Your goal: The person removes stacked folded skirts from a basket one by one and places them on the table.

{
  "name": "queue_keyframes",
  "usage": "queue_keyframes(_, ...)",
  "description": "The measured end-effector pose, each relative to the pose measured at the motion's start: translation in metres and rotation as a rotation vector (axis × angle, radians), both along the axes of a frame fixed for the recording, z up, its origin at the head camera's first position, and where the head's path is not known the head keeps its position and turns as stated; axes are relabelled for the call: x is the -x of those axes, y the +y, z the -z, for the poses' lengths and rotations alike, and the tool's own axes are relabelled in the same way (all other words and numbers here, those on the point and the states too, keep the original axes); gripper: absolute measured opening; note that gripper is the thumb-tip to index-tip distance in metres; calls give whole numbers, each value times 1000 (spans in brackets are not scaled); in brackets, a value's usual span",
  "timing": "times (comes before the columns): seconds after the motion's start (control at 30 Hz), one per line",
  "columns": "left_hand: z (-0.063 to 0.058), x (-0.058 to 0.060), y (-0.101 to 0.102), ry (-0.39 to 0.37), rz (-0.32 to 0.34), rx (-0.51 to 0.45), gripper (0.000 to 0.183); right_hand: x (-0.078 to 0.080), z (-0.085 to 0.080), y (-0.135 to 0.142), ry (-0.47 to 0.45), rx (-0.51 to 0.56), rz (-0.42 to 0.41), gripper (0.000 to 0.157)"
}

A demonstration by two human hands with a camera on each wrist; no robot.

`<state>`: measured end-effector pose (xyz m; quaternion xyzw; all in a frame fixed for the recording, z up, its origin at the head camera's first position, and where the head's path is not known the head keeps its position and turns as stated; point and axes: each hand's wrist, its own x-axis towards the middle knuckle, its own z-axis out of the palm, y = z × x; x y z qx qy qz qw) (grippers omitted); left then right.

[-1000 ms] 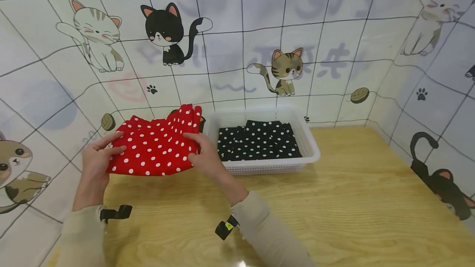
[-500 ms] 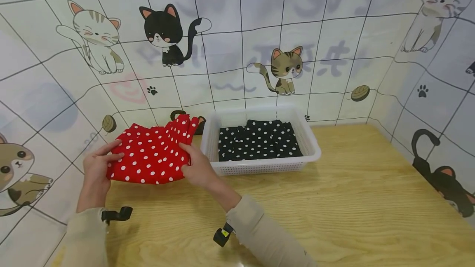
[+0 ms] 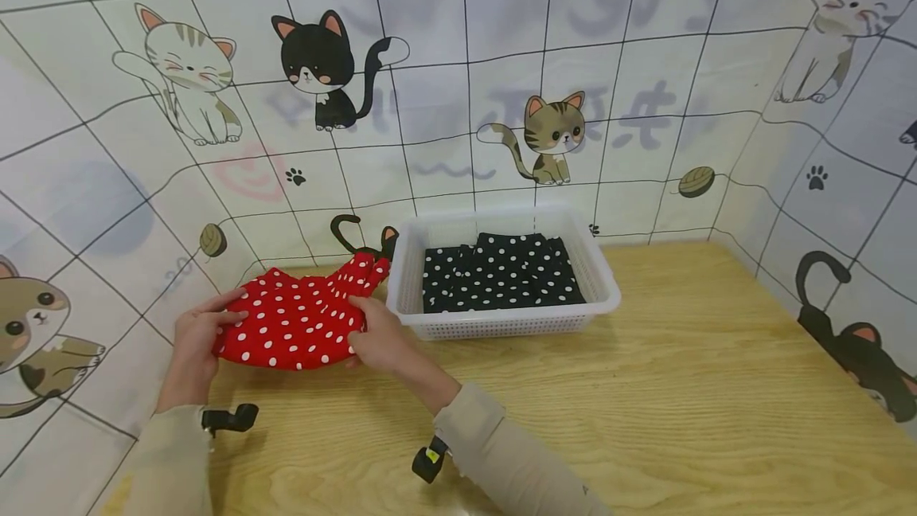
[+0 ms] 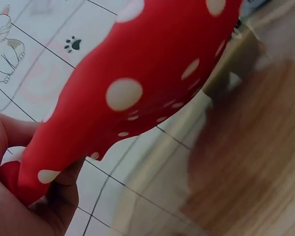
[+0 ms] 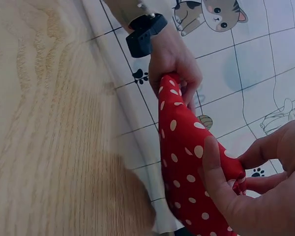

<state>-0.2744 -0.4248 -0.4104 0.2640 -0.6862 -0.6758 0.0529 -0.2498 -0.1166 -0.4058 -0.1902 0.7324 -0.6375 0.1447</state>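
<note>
A red cloth with white dots (image 3: 294, 323), gathered at its far right corner, is held between both hands above the left part of the table. At its left end my left hand (image 3: 197, 337) grips the edge; in the left wrist view the fingers curl round the red cloth (image 4: 123, 73). My right hand (image 3: 380, 334) pinches the right end, and the right wrist view shows thumb and fingers on the fabric. Its underside is mostly hidden from the head view. What sort of garment or cloth it is, I cannot tell.
Right of the cloth, a white plastic basket (image 3: 501, 327) stands on the wooden table (image 3: 645, 388) near the back wall. Inside it lies a folded black cloth with white dots (image 3: 501, 273). Tiled-pattern walls (image 3: 444, 62) with cat drawings close off the back and both sides.
Both hands have lowered the red cloth toward the table, and the wall behind its upper edge shows more. The basket and black cloth have stayed put.
</note>
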Motion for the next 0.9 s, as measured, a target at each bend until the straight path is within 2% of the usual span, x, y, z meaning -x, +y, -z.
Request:
queue_keyframes(0.13, 9, 2, -1, -39, 58, 98, 56, -1, 6, -1, -10, -92, 5, 66)
queue_keyframes(0.23, 13, 3, -3, -60, 67, 128, 56, -1, 11, -3, -39, -135, 26, 68)
queue_keyframes(0.37, 16, 5, -5, -85, 74, 131, 57, 1, 17, -5, -94, -112, 64, 71)
queue_keyframes(0.6, 17, 8, -8, -134, 151, 176, 69, 8, 24, -5, -147, -102, 75, 72)
queue_keyframes(0.77, 21, 5, -6, -105, 119, 127, 65, 12, 32, -6, -157, -78, 64, 64)
queue_keyframes(0.9, 25, 3, -4, -92, 69, 99, 51, 14, 39, -8, -185, 43, 61, 48)
